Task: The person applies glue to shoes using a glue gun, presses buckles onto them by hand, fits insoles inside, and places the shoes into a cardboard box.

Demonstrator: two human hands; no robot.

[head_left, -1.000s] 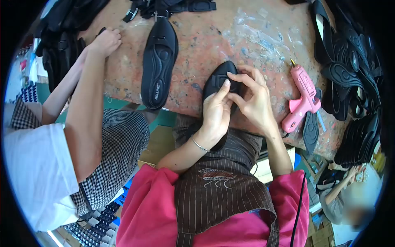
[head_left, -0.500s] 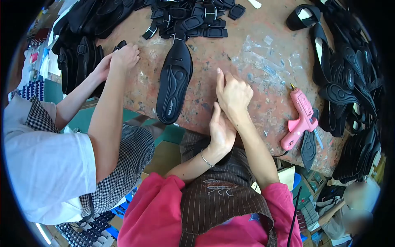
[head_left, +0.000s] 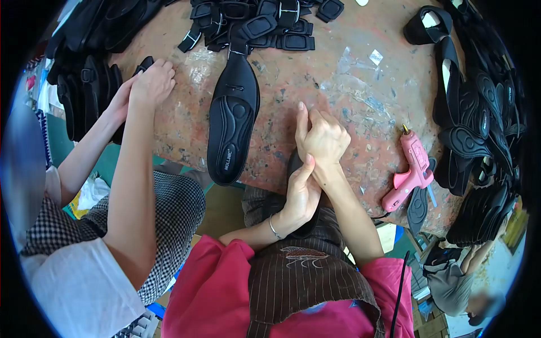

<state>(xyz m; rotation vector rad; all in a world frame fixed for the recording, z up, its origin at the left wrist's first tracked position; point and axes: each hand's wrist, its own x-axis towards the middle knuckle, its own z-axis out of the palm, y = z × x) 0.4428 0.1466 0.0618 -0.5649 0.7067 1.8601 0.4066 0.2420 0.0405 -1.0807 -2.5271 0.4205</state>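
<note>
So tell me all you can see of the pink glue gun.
The glue gun is pink, apparently plastic, with a brass-coloured nozzle, trigger and dark cord at the handle's end. It lies on its side on the stained tabletop, partly over an insole-like piece, nozzle pointing away from the wearer. A bluish stick shows at its rear. No hand touches it.

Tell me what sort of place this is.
Probably a shoe workshop: a black shoe with a cushioned insole lies on a stained worktable, a pink glue gun rests toward the right, and loose black insoles are heaped at the table's right side.
</note>
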